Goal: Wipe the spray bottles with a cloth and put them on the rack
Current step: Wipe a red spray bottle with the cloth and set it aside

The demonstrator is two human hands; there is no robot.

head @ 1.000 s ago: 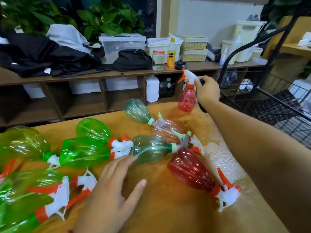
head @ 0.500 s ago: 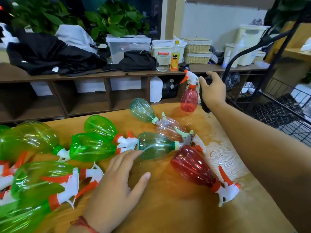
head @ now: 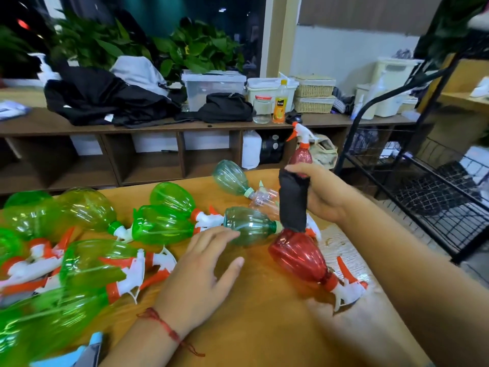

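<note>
While my right hand (head: 321, 197) curls its fingers (head: 297, 169) round the black cloth (head: 293, 205) and upright red bottle (head: 300, 156) at centre frame for wiping, my left hand (head: 203, 276), fingers spread, sits just beside the teal bottle (head: 248, 225) on the surface (head: 264, 327).

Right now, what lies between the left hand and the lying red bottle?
Only bare table separates the left hand from the red bottle, in the head view.

On the table (head: 264, 327) spray bottles (head: 164, 229) crowd the left; nearer wood lies bare
</note>
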